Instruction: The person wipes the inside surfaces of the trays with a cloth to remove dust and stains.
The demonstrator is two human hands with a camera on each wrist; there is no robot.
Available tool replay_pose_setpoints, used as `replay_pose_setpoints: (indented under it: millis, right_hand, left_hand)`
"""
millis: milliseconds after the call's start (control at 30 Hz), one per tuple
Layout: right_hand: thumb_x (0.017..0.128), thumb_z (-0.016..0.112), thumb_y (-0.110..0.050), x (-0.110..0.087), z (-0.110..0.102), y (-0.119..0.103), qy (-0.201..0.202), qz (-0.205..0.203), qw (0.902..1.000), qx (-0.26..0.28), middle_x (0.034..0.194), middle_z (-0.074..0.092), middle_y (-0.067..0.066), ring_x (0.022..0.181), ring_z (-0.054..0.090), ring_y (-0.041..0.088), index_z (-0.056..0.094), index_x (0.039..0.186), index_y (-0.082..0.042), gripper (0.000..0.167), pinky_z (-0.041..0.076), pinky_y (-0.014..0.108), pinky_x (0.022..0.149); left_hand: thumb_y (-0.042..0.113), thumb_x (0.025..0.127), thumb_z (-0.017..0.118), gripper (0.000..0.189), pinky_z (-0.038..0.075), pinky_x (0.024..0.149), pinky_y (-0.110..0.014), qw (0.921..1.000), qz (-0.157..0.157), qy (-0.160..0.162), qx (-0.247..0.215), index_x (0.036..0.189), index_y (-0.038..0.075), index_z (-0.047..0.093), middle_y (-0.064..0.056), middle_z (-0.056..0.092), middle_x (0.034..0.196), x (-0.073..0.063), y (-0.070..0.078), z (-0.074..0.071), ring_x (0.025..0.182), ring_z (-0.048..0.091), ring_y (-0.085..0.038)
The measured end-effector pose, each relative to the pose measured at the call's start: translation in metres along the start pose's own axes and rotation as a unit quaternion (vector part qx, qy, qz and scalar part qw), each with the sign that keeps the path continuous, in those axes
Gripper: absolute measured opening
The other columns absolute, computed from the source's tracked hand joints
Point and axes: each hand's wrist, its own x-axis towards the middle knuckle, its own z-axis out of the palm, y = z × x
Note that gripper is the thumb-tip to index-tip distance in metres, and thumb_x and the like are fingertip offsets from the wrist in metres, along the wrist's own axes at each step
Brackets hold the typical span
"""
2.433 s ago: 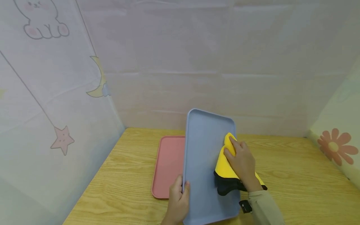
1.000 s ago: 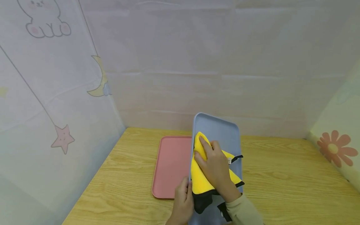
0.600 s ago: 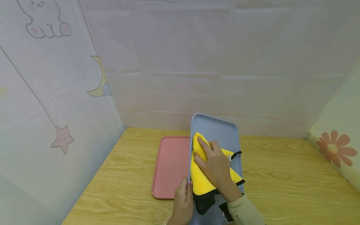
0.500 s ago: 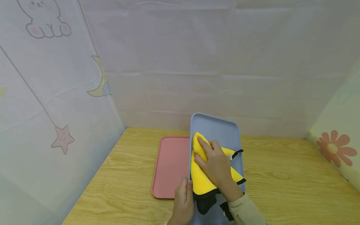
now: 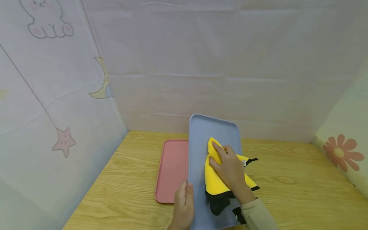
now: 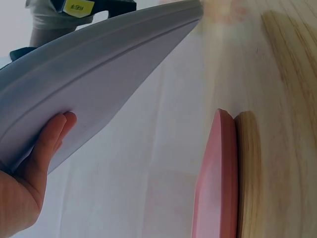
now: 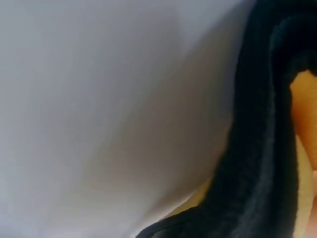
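A blue rectangular tray (image 5: 201, 134) is held up at a steep tilt, its inner face toward the head camera. My left hand (image 5: 183, 204) grips its left rim, thumb on the near side; in the left wrist view, fingers (image 6: 49, 139) lie against the tray's underside (image 6: 99, 99). My right hand (image 5: 231, 169) holds a yellow cloth (image 5: 214, 179) with black edging against the middle of the tray. Loose cloth corners stick out past the tray's right rim. In the right wrist view the cloth's black edge (image 7: 252, 148) lies close along the tray surface (image 7: 99, 99).
A pink tray (image 5: 172, 172) lies flat on the wooden table (image 5: 123, 179), partly hidden behind the blue tray. A pale wall sheet (image 5: 172, 64) with printed cartoon figures stands behind and at the sides.
The right hand has carried the cloth from the tray's right side to its left edge, then back rightward to the middle. The blue tray has shifted slightly right, then left again.
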Motion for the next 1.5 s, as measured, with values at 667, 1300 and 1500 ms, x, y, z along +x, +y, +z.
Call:
replay_pose_setpoints:
  millis: [667, 1300, 1500]
  right_hand:
    - [0.075, 0.065, -0.017, -0.014, -0.003, 0.053, -0.064, 0.085, 0.9933, -0.046, 0.081, 0.049, 0.014, 0.05, 0.038, 0.018, 0.059, 0.117, -0.005, 0.044, 0.03, 0.027, 0.04]
    - [0.076, 0.064, -0.015, -0.02, 0.008, 0.029, -0.045, 0.08, 0.9957, 0.007, 0.074, 0.046, 0.011, 0.049, 0.034, 0.016, 0.058, 0.117, 0.0, 0.044, 0.03, 0.026, 0.043]
    - [0.075, 0.065, -0.014, -0.02, 0.008, 0.009, -0.031, 0.055, 0.9978, 0.02, 0.078, 0.048, 0.012, 0.05, 0.036, 0.013, 0.059, 0.116, -0.001, 0.043, 0.031, 0.025, 0.042]
  left_hand:
    - [-0.007, 0.094, 0.031, 0.022, 0.044, 0.046, -0.026, 0.9982, 0.05, 0.03, -0.013, 0.09, -0.004, 0.052, -0.01, 0.051, 0.065, 0.004, 0.005, -0.009, 0.055, 0.051, -0.015]
    - [-0.006, 0.095, 0.03, 0.02, 0.046, 0.048, -0.029, 0.9985, 0.039, 0.039, -0.005, 0.088, -0.004, 0.049, -0.011, 0.052, 0.069, 0.005, 0.004, -0.007, 0.059, 0.053, -0.015]
    - [-0.005, 0.095, 0.03, 0.02, 0.045, 0.049, -0.026, 0.9981, 0.04, 0.046, 0.008, 0.087, -0.003, 0.049, -0.006, 0.048, 0.067, 0.007, 0.004, -0.007, 0.063, 0.053, -0.014]
